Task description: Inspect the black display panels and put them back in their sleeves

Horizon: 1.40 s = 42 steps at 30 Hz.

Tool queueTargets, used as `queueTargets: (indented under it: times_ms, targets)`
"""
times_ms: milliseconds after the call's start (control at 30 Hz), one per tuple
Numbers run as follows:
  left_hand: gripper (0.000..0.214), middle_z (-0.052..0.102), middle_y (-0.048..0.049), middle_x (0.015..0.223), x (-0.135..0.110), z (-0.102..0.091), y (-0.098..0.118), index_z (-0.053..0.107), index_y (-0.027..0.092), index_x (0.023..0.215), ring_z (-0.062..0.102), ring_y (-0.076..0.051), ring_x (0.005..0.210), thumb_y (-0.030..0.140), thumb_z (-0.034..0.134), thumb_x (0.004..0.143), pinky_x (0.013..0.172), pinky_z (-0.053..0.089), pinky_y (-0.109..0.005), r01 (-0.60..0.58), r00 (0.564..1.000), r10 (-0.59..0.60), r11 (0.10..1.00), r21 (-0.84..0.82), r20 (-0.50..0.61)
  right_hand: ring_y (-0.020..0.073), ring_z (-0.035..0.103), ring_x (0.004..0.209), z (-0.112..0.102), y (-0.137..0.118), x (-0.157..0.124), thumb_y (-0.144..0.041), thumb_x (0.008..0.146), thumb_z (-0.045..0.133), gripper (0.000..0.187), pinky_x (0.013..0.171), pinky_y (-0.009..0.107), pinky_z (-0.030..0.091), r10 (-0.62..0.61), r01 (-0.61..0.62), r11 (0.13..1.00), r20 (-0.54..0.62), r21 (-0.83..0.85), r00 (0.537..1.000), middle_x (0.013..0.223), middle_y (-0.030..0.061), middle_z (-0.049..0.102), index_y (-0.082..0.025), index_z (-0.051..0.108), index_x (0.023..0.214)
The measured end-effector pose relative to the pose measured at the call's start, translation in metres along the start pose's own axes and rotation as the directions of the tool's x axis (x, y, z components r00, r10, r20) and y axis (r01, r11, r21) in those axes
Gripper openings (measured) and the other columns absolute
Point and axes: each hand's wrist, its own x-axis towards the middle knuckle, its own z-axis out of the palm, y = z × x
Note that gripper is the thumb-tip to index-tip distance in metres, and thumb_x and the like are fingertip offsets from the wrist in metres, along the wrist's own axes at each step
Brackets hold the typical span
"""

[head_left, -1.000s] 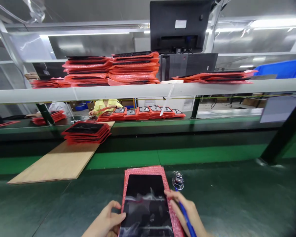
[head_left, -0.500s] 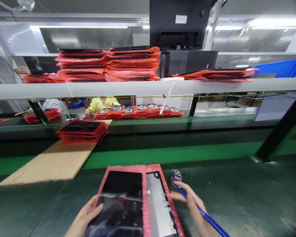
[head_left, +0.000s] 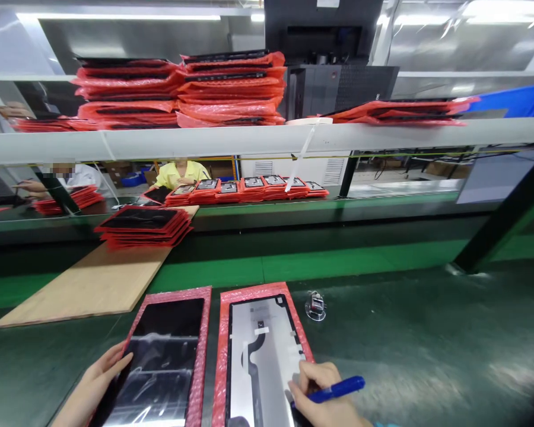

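Dark panel point(head_left: 167, 344) shifted left since the earlier frame, now apart from the silver-backed panel point(head_left: 273, 367); right hand point(head_left: 323, 394) moved in over the latter's right side. Left hand point(head_left: 98, 379): grip closed on dark panel's left edge, thumb on top, probably keeping it clear. Right grip closed around blue pen point(head_left: 340, 388), likely angled for reaching the silver back. Silver-backed panel lies back-up on pink wrap point(head_left: 221, 362) on the counter point(head_left: 409, 350), long axis running away from the person; dark panel's far end leans right.
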Motion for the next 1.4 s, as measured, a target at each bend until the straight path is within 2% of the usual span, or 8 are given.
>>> queueTargets:
  times_ms: [133,233,367,500,667,967,1100,1400]
  targets:
    - [0.049,0.066,-0.0134,0.116,0.004,0.004,0.011,0.062,0.024,0.086,0.036,-0.04,0.134,0.041,0.081,0.043,0.115,0.019,-0.043,-0.202,0.975,0.21,0.973,0.112,-0.065,0.012,0.042,0.05,0.0,-0.003,0.002,-0.018,0.073,0.056,0.034,0.057,0.025,0.033,-0.012,0.013,1.0,0.026,-0.015,1.0,0.048,-0.0059,0.039,-0.021,0.03,0.051]
    - [0.056,0.059,-0.015,0.126,-0.015,0.025,0.021,0.063,0.021,0.101,0.044,-0.039,0.128,0.045,0.077,0.052,0.113,0.023,-0.044,-0.258,0.965,0.263,0.954,0.151,-0.011,0.0126,0.04,0.051,-0.001,-0.007,0.002,-0.017,0.071,0.054,0.032,0.056,0.026,0.03,-0.007,0.007,1.0,0.025,0.005,1.0,0.049,-0.0055,0.036,-0.021,0.029,0.052]
    - [0.048,0.067,-0.0132,0.11,-0.055,0.068,0.037,0.063,0.021,0.102,0.06,-0.033,0.107,0.049,0.074,0.064,0.098,0.042,-0.042,-0.185,0.948,0.187,0.982,-0.032,0.259,0.0117,0.034,0.047,-0.002,-0.009,0.003,-0.02,0.069,0.054,0.034,0.051,0.027,0.025,0.013,-0.015,0.996,0.018,0.084,1.0,0.047,-0.0061,0.031,-0.022,0.026,0.05]
    - [0.054,0.07,-0.013,0.097,-0.085,0.104,0.048,0.068,0.018,0.095,0.064,-0.031,0.095,0.045,0.084,0.052,0.087,0.049,-0.041,0.121,0.86,-0.001,0.972,-0.201,0.51,0.0122,0.034,0.049,-0.003,-0.007,0.006,-0.027,0.07,0.057,0.036,0.052,0.026,0.026,0.079,-0.074,0.972,-0.013,0.224,0.997,0.048,-0.0057,0.032,-0.023,0.028,0.049]
    - [0.048,0.067,-0.0147,0.106,-0.099,0.123,0.061,0.067,0.014,0.097,0.06,-0.029,0.104,0.029,0.081,0.053,0.088,0.048,-0.038,0.336,0.83,-0.157,0.906,-0.256,0.535,0.0105,0.036,0.044,-0.003,-0.005,0.01,-0.054,0.079,0.056,0.043,0.047,0.024,0.031,0.154,-0.163,0.862,0.057,0.479,0.986,0.048,-0.0064,0.038,-0.024,0.034,0.056]
    - [0.025,0.06,0.0034,0.061,-0.088,0.125,0.106,0.06,0.016,0.085,0.057,-0.011,0.054,0.022,0.073,0.064,0.045,0.035,-0.02,0.335,0.76,-0.214,0.938,-0.089,0.614,0.0056,0.021,0.04,-0.003,-0.012,0.013,-0.069,0.074,0.059,0.052,0.041,0.019,0.02,0.166,-0.199,0.686,0.116,0.7,0.979,0.044,-0.0115,0.029,-0.022,0.04,0.062]
    - [0.03,0.069,-0.0041,0.069,-0.094,0.142,0.115,0.06,0.016,0.083,0.063,-0.016,0.056,0.028,0.078,0.062,0.047,0.04,-0.023,0.334,0.7,-0.175,0.937,-0.101,0.692,0.0048,0.023,0.038,0.001,-0.011,0.014,-0.07,0.07,0.063,0.054,0.041,0.019,0.018,0.145,-0.191,0.654,0.126,0.732,0.981,0.04,-0.0115,0.031,-0.02,0.045,0.061]
    - [0.072,0.062,-0.0089,0.129,-0.117,0.163,0.116,0.044,0.022,0.127,0.056,-0.027,0.119,0.023,0.075,0.062,0.095,0.046,-0.033,0.199,0.877,0.025,0.889,-0.412,0.479,0.0083,0.047,0.052,-0.053,-0.018,0.023,-0.047,0.076,0.073,0.029,0.046,0.018,0.033,0.163,-0.018,0.603,-0.1,0.797,0.982,0.063,-0.0031,0.058,-0.02,0.067,0.086]
